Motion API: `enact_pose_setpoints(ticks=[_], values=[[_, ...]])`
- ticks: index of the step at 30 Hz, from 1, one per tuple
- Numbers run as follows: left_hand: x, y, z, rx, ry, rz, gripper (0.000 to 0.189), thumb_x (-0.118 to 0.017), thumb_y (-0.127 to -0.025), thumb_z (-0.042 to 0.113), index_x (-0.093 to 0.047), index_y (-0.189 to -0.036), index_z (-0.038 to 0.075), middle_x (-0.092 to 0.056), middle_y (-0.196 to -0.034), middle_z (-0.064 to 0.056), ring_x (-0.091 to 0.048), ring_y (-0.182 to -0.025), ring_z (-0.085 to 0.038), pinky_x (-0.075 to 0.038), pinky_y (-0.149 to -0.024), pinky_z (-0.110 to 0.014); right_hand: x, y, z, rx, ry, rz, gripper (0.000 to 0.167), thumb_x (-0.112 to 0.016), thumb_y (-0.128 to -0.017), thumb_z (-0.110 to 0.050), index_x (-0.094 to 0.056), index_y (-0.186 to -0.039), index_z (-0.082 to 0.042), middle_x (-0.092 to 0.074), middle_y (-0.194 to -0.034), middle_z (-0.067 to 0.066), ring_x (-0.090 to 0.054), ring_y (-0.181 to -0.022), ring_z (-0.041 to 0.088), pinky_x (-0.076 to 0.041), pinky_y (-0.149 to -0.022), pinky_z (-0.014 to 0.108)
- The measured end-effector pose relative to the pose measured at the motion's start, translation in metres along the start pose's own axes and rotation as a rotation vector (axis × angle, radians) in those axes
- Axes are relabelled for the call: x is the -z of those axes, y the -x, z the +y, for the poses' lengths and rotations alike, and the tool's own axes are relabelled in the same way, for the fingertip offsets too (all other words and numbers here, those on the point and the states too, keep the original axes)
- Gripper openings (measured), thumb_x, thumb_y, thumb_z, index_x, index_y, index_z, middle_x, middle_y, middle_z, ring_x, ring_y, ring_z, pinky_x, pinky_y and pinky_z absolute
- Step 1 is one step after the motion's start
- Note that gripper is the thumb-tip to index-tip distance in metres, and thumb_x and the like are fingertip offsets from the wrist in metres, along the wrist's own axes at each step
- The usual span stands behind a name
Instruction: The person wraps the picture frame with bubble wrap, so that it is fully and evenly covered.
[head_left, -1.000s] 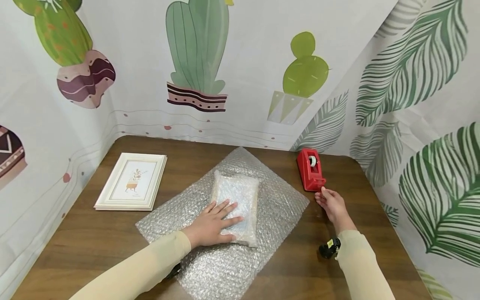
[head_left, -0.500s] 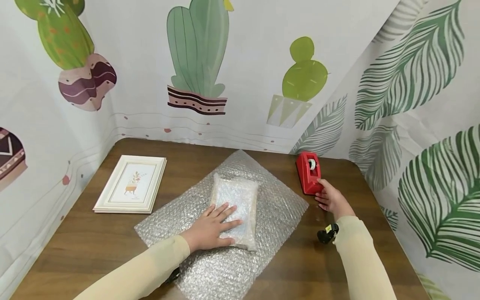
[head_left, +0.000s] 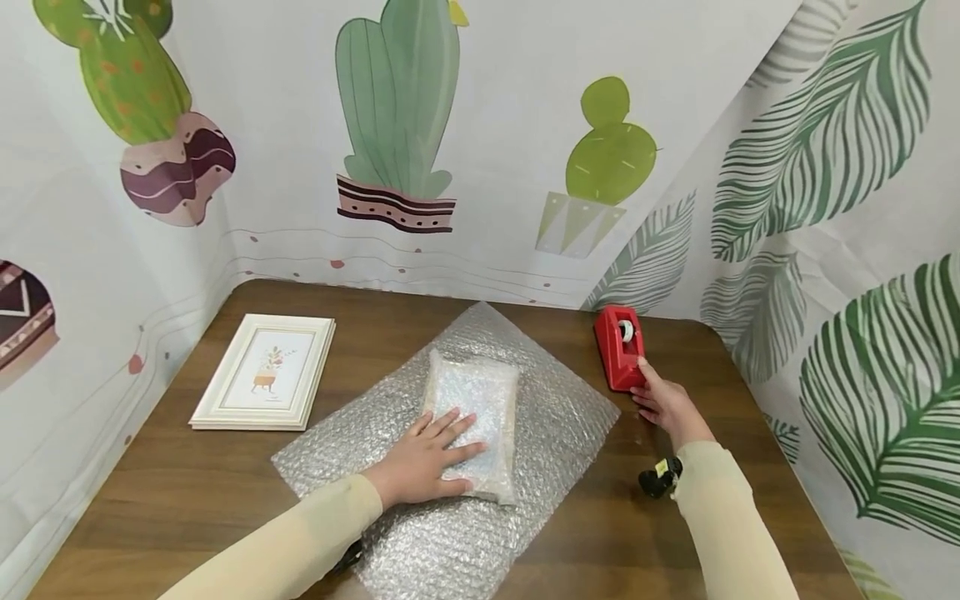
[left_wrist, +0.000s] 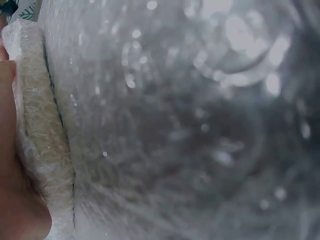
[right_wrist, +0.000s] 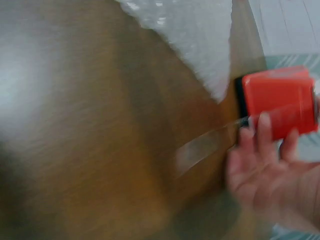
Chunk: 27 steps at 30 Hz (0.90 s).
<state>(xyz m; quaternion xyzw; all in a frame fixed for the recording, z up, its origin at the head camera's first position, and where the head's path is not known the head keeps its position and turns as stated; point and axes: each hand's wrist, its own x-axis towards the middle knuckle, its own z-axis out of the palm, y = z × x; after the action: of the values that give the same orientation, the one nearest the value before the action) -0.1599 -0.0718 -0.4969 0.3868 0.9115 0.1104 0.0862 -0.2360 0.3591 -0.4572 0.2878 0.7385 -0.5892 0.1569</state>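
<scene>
My left hand (head_left: 427, 458) lies flat with spread fingers on a flat bubble-wrapped package (head_left: 487, 400). The package rests on a larger sheet of bubble wrap (head_left: 555, 408). In the left wrist view, the package's padded edge (left_wrist: 42, 115) shows beside the hand (left_wrist: 15, 200). At the right, my right hand (head_left: 670, 408) grips the near end of a red tape dispenser (head_left: 617, 358), thumb on top and the other fingers curled below. The right wrist view shows these fingers against the dispenser (right_wrist: 275, 95), with a clear strip (right_wrist: 200, 150) extending toward the table.
A white picture frame (head_left: 318, 375) with a plant picture lies on the left side of the brown wooden table (head_left: 150, 492). Behind the table hangs a cloth (head_left: 510, 125) printed with cacti and leaves. A small black camera (head_left: 656, 479) sits at the right wrist.
The right hand has closed in on the dispenser's near end, its thumb moving up onto it. The left hand stays on the package, and the dispenser keeps its place.
</scene>
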Motion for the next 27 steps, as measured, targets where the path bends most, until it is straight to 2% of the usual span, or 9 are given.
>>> enact_pose_setpoints(ticks=[2, 4, 7, 8, 10, 12, 15, 19, 27], values=[[0.000, -0.001, 0.000, 0.001, 0.004, 0.001, 0.059, -0.052, -0.101, 0.056, -0.044, -0.156, 0.035, -0.027, -0.172, -0.005, -0.024, -0.160, -0.031, -0.024, -0.128, -0.059, 0.005, 0.000, 0.011, 0.068, -0.048, -0.079, 0.087, -0.041, -0.101, -0.063, -0.025, -0.156, 0.002, -0.064, -0.085, -0.023, -0.059, -0.089, -0.006, -0.048, -0.090, 0.020], [0.001, -0.001, 0.000, 0.004, -0.008, 0.010, 0.059, -0.053, -0.101, 0.056, -0.044, -0.155, 0.035, -0.028, -0.171, -0.005, -0.025, -0.159, -0.031, -0.024, -0.128, -0.059, 0.007, 0.000, 0.021, 0.133, -0.123, -0.125, 0.064, -0.045, -0.103, -0.054, -0.043, -0.148, -0.008, -0.067, -0.087, -0.026, -0.062, -0.090, -0.010, -0.048, -0.089, 0.014], [0.002, 0.000, 0.000, 0.011, -0.018, 0.016, 0.058, -0.054, -0.101, 0.055, -0.045, -0.155, 0.035, -0.029, -0.171, -0.005, -0.026, -0.159, -0.031, -0.025, -0.127, -0.058, 0.004, -0.003, 0.028, 0.195, -0.232, -0.127, 0.017, -0.054, -0.105, -0.034, -0.066, -0.113, -0.024, -0.070, -0.085, -0.024, -0.065, -0.087, -0.008, -0.052, -0.083, 0.011], [0.002, 0.000, 0.000, 0.008, -0.018, 0.017, 0.058, -0.054, -0.101, 0.055, -0.045, -0.155, 0.035, -0.030, -0.171, -0.005, -0.027, -0.159, -0.031, -0.026, -0.127, -0.059, 0.001, -0.003, 0.028, 0.201, -0.269, -0.108, 0.013, -0.057, -0.104, -0.028, -0.068, -0.099, -0.027, -0.071, -0.082, -0.021, -0.065, -0.084, -0.006, -0.054, -0.080, 0.011], [0.001, 0.000, 0.000, 0.001, -0.011, 0.018, 0.058, -0.053, -0.101, 0.056, -0.045, -0.155, 0.035, -0.030, -0.170, -0.006, -0.027, -0.158, -0.032, -0.026, -0.126, -0.059, -0.004, -0.004, 0.028, 0.204, -0.312, -0.063, 0.022, -0.058, -0.104, -0.021, -0.068, -0.086, -0.027, -0.069, -0.077, -0.016, -0.065, -0.078, -0.003, -0.055, -0.076, 0.012], [0.000, 0.000, 0.001, -0.001, -0.005, 0.014, 0.059, -0.052, -0.101, 0.056, -0.045, -0.155, 0.035, -0.030, -0.171, -0.005, -0.027, -0.159, -0.032, -0.026, -0.127, -0.059, -0.007, -0.004, 0.026, 0.189, -0.322, -0.025, 0.022, -0.056, -0.105, -0.016, -0.067, -0.087, -0.022, -0.067, -0.074, -0.014, -0.063, -0.074, -0.002, -0.056, -0.074, 0.013], [-0.001, -0.001, 0.001, 0.005, 0.005, 0.009, 0.059, -0.052, -0.101, 0.057, -0.044, -0.155, 0.036, -0.028, -0.171, -0.004, -0.025, -0.160, -0.031, -0.024, -0.128, -0.059, -0.009, -0.005, 0.023, 0.147, -0.289, 0.014, 0.009, -0.054, -0.105, -0.017, -0.062, -0.102, -0.014, -0.064, -0.075, -0.013, -0.064, -0.075, -0.001, -0.057, -0.074, 0.012], [-0.001, 0.000, 0.001, 0.007, 0.002, 0.014, 0.059, -0.054, -0.100, 0.056, -0.044, -0.155, 0.036, -0.028, -0.171, -0.004, -0.025, -0.159, -0.031, -0.024, -0.128, -0.059, -0.008, -0.005, 0.019, 0.102, -0.240, 0.024, 0.017, -0.055, -0.106, -0.022, -0.057, -0.116, -0.009, -0.063, -0.077, -0.012, -0.064, -0.078, 0.001, -0.057, -0.074, 0.013], [-0.003, -0.001, 0.001, 0.002, -0.010, 0.019, 0.059, -0.053, -0.101, 0.056, -0.044, -0.155, 0.035, -0.029, -0.171, -0.005, -0.027, -0.159, -0.032, -0.026, -0.127, -0.059, -0.009, -0.008, 0.016, 0.063, -0.241, 0.038, 0.022, -0.055, -0.105, -0.021, -0.056, -0.122, -0.007, -0.062, -0.076, -0.012, -0.062, -0.077, 0.001, -0.057, -0.074, 0.014]])
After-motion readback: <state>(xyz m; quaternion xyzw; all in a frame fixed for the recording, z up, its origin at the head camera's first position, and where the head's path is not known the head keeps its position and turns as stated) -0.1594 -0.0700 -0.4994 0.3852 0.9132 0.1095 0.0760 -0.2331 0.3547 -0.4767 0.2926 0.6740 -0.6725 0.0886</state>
